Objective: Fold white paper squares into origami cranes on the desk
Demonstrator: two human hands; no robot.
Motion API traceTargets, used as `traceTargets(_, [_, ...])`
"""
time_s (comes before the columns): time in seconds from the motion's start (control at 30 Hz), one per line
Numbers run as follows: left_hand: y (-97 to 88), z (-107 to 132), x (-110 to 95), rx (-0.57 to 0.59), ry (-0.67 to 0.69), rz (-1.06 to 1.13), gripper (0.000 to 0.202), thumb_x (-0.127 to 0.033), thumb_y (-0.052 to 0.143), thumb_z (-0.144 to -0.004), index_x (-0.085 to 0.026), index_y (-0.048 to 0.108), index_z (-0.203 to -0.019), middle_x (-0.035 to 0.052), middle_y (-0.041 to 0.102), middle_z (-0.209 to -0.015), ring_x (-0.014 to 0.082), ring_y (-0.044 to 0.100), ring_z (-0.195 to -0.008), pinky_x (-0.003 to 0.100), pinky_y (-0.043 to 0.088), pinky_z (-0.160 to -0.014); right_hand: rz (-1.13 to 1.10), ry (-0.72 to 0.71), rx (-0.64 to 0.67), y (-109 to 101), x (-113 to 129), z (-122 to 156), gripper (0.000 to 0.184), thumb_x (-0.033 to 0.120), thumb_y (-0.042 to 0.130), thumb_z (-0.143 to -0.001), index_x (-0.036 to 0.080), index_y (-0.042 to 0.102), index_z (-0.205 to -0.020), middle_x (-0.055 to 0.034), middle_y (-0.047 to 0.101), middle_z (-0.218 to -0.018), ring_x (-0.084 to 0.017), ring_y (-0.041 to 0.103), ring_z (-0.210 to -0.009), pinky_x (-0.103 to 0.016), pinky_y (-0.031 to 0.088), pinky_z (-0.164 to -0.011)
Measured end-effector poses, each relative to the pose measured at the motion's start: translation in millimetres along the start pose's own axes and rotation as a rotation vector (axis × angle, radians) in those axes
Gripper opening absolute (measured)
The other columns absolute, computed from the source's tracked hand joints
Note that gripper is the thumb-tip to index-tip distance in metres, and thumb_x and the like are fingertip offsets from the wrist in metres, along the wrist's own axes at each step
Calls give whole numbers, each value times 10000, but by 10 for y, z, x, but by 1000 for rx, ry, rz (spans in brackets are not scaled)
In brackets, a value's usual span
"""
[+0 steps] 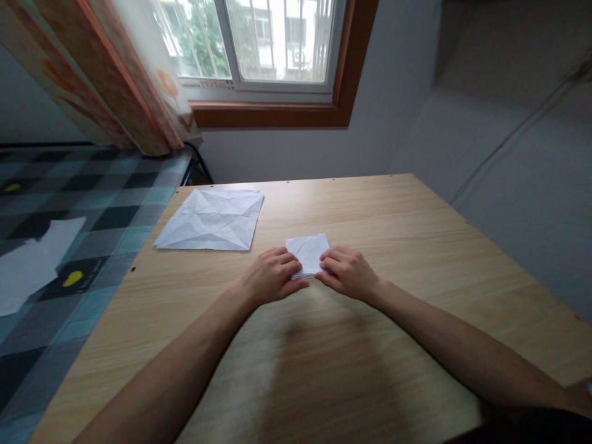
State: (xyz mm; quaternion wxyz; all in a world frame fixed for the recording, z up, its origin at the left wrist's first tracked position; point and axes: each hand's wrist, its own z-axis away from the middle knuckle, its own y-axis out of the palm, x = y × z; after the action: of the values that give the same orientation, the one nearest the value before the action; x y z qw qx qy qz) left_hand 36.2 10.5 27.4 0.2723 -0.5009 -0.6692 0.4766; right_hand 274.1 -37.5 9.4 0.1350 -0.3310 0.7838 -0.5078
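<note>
A small folded square of white paper [309, 251] lies on the wooden table, with layers showing along its near edge. My left hand [277, 274] grips its left side, the fingers on top and the thumb at the near edge. On the right side my right hand [346, 270] holds it the same way, fingers curled over the paper and thumb along the front. The two thumbs almost meet at the near edge. Parts of the paper's left and right sides are hidden under my fingers.
Creased white sheets [210, 219] lie at the table's [416, 246] far left. More white paper [28, 271] rests on a checked bedspread [92, 185] to the left. Beyond the table are a wall, a window [277, 43] and a curtain [120, 74].
</note>
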Motion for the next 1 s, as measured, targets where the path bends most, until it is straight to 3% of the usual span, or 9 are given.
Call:
traceTargets(0.2, [-23,9,45,-29,-55,159,180,-275,558,-908,-179,700,-853,67,718,-848,190,638,-799,333,521,-769,-40,42,-15,-3,-15,17,274,339,506,-974,188,594,-764,-105,698,-869,-217,616,-824,-343,473,-765])
traceTargets(0.37, [-42,7,57,-44,-98,279,161,-292,597,-881,-184,711,-842,68,725,-870,188,640,-821,333,536,-784,-49,47,-9,-10,-21,20,312,406,517,-970,193,581,-751,-104,691,-875,-220,608,-829,-349,468,-769])
traceTargets(0.53, [-60,-2,63,-47,-111,331,160,-212,559,-855,-168,709,-888,72,726,-885,188,630,-820,332,534,-777,-43,38,-4,-12,-24,17,306,405,516,-968,193,573,-756,-110,688,-873,-229,602,-836,-354,465,-766])
traceTargets(0.73, [-60,-17,58,-67,-183,307,217,-247,513,-917,-171,708,-863,70,722,-813,188,637,-802,331,529,-763,-28,47,13,-2,-33,13,236,281,472,-982,188,589,-798,-110,687,-894,-227,594,-856,-361,466,-801])
traceTargets(0.87, [-58,-8,77,-64,-205,302,211,-362,616,-886,-174,710,-905,58,711,-800,191,638,-795,321,524,-735,-46,69,12,0,-33,13,214,251,464,-977,188,589,-816,-112,689,-904,-233,597,-872,-367,475,-807])
traceTargets(1.0, [-26,-4,100,-79,-156,294,142,-283,619,-868,-179,708,-905,61,729,-840,200,643,-837,338,528,-783,-65,85,-3,-18,-27,10,222,245,446,-980,189,581,-813,-113,690,-906,-230,602,-879,-359,477,-801])
